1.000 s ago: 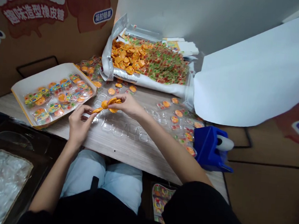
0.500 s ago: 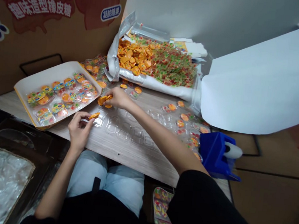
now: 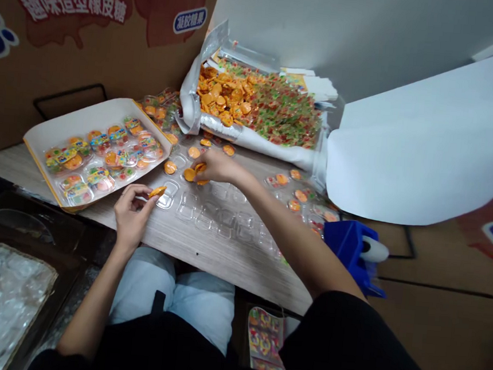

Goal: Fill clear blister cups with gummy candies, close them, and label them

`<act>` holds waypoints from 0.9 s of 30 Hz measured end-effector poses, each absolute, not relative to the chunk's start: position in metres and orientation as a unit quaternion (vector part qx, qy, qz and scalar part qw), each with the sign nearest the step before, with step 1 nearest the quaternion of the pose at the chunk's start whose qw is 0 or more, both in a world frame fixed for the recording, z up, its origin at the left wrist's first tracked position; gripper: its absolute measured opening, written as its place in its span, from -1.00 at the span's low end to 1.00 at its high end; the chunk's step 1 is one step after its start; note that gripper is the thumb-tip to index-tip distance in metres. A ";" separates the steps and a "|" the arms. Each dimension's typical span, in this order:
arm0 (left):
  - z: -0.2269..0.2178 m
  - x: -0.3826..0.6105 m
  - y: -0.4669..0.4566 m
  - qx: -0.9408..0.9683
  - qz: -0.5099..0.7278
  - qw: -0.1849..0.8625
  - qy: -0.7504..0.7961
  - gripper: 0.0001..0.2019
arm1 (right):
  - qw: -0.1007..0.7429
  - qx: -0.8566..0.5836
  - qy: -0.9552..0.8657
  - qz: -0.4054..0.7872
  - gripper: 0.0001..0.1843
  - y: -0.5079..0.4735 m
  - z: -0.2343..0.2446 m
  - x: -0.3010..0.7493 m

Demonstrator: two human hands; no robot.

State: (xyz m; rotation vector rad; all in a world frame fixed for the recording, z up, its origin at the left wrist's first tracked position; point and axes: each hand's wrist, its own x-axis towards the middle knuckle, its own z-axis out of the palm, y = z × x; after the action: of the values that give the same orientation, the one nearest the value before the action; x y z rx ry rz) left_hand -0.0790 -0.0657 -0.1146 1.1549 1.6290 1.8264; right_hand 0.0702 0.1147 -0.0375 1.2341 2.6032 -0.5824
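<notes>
My left hand [image 3: 132,212] pinches a flat orange gummy [image 3: 157,191] between thumb and fingers, just above the near-left end of a clear plastic blister tray [image 3: 196,212]. My right hand [image 3: 217,168] is at the tray's far side, its fingertips closed on several orange gummies [image 3: 193,173]. Some of those gummies are partly hidden by the fingers. Single orange gummies [image 3: 170,167] lie loose near the tray's far edge.
A white cardboard tray [image 3: 61,134] of packed candy cups stands left on the wood-grain table [image 3: 205,268]. Behind lies an open foil bag [image 3: 189,96] of orange and green gummies. A blue tape dispenser [image 3: 347,248] stands right, beside a white sheet [image 3: 423,143].
My right hand has moved right along the blister tray, keeping its gummies. My left hand stays in nearly the same place, still pinching its gummy. The view has shifted slightly.
</notes>
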 end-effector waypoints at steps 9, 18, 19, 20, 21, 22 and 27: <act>-0.114 -0.080 -0.066 0.415 0.659 0.220 0.587 -0.85 | 0.093 0.428 0.879 -0.189 -0.75 0.116 -0.024 0.084; -0.113 -0.080 -0.064 0.412 0.657 0.226 0.590 -0.84 | 0.062 0.467 0.818 -0.330 -0.81 0.109 -0.029 0.102; -0.113 -0.080 -0.064 0.412 0.656 0.226 0.591 -0.84 | 0.058 0.468 0.816 -0.335 -0.81 0.109 -0.029 0.102; -0.113 -0.080 -0.064 0.412 0.656 0.226 0.591 -0.84 | 0.055 0.467 0.815 -0.339 -0.80 0.108 -0.028 0.102; -0.113 -0.080 -0.065 0.411 0.656 0.226 0.591 -0.84 | 0.053 0.465 0.814 -0.345 -0.79 0.108 -0.028 0.102; -0.113 -0.080 -0.065 0.411 0.656 0.226 0.591 -0.84 | 0.053 0.464 0.811 -0.351 -0.78 0.108 -0.027 0.103; -0.113 -0.080 -0.065 0.405 0.661 0.227 0.590 -0.83 | 0.052 0.468 0.816 -0.334 -0.77 0.108 -0.027 0.105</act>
State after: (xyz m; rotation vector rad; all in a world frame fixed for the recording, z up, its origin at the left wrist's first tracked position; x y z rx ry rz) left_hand -0.0795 -0.0649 -0.1125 1.1163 1.6246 1.8211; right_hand 0.1054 0.1084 -0.0266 1.4242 2.4835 -1.0163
